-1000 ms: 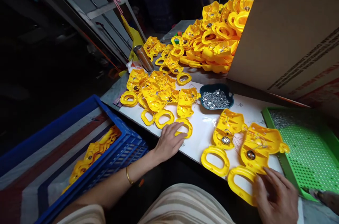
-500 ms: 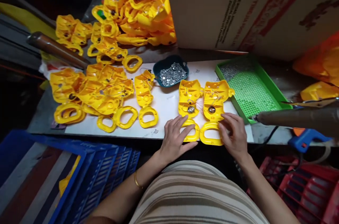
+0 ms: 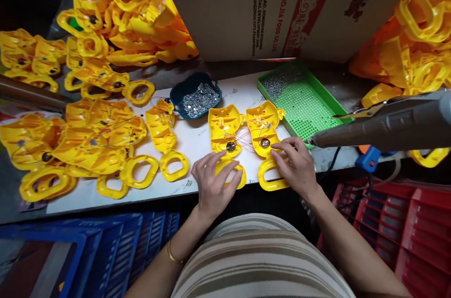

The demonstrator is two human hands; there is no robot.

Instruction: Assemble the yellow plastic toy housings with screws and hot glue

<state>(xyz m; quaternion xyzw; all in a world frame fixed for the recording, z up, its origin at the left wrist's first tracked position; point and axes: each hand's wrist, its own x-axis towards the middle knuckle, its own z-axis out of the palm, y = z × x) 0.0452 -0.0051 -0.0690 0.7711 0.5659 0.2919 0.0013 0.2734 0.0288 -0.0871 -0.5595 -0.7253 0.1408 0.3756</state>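
Note:
Two yellow plastic shell halves lie hollow side up, side by side on a white sheet: a left shell (image 3: 225, 121) and a right shell (image 3: 262, 121). Each has a ring-shaped handle at its near end and a round metal-coloured part inside. Thin red wires run between them. My left hand (image 3: 214, 183) is open, its spread fingers resting over the left shell's handle. At the lower right edge of the right shell, my right hand (image 3: 296, 166) grips with thumb and index finger close together; its fingertips partly cover the shell's edge.
A dark bowl of small metal pieces (image 3: 199, 98) and a green perforated tray (image 3: 310, 105) stand behind. Yellow shells (image 3: 102, 133) pile up at left. A power screwdriver-like tool (image 3: 380, 121) juts in from the right. A cardboard box (image 3: 225, 11) stands at the back.
The view has swung right. My right hand has shifted up and inward on the right shell, and the two shells sit slightly farther apart. My left hand stays over the left handle.

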